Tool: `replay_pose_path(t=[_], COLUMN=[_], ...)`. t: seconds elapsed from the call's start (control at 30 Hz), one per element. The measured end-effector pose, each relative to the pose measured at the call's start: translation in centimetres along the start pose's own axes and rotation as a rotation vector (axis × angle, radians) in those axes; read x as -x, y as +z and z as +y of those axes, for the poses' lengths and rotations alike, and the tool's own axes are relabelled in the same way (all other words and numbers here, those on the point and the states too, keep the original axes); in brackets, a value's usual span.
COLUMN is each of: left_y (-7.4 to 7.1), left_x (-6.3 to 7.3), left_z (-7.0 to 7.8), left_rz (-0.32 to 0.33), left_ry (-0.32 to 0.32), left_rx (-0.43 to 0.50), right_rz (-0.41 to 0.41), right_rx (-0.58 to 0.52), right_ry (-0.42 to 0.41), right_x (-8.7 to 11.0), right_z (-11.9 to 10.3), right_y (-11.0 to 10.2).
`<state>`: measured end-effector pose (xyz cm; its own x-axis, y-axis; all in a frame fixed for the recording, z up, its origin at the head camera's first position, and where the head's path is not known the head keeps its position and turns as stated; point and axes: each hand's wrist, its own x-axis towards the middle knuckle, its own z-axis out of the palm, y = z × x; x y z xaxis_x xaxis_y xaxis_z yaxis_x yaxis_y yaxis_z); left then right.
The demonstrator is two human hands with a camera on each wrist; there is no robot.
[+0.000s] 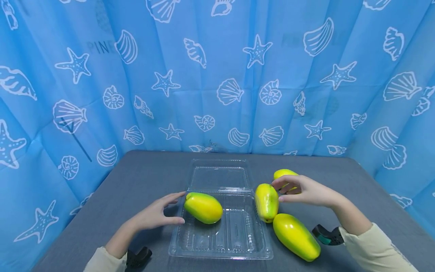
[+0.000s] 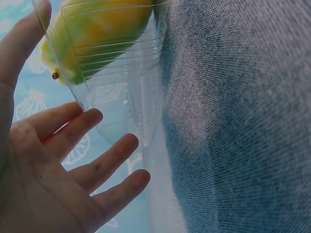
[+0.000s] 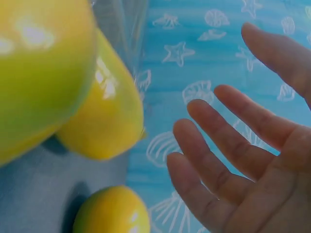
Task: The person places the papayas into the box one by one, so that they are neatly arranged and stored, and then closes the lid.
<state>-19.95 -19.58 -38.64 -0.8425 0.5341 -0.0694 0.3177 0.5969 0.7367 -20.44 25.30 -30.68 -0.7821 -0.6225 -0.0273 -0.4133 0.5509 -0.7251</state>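
A clear plastic clamshell box lies with its lid folded back. In its left part rests a yellow-green papaya, which the left wrist view shows through the box wall. My left hand is at the box's left edge, thumb and fingers spread, not gripping the papaya. At the box's right edge another papaya leans beside or against the rim; I cannot tell which. Close to its upper end is my right hand, fingers loosely bent and holding nothing. Partly hidden behind that hand lies a third papaya.
One more papaya lies at the front right, near the right wrist's black strap device. All stand on a grey cloth-covered table. A blue curtain with white shell prints hangs behind and along the sides.
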Motion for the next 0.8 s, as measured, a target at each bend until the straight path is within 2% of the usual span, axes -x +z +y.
replay_pose_path(t=[0.23,0.53,0.8], left_y=[0.0,0.0,0.0], left_x=[0.0,0.0,0.0], left_z=[-0.1,-0.2,-0.1], left_rz=[0.001,-0.005,-0.003], left_ry=[-0.003,0.000,-0.015], left_rx=[-0.004,0.009,0.008], right_rz=[-0.065,-0.180,-0.243], right_rx=[-0.076,-0.175,-0.198], right_ry=[0.083,0.171,0.176], right_x=[1.2,1.8,2.2], right_z=[1.8,4.1,5.0], right_y=[-0.2,0.1,0.7])
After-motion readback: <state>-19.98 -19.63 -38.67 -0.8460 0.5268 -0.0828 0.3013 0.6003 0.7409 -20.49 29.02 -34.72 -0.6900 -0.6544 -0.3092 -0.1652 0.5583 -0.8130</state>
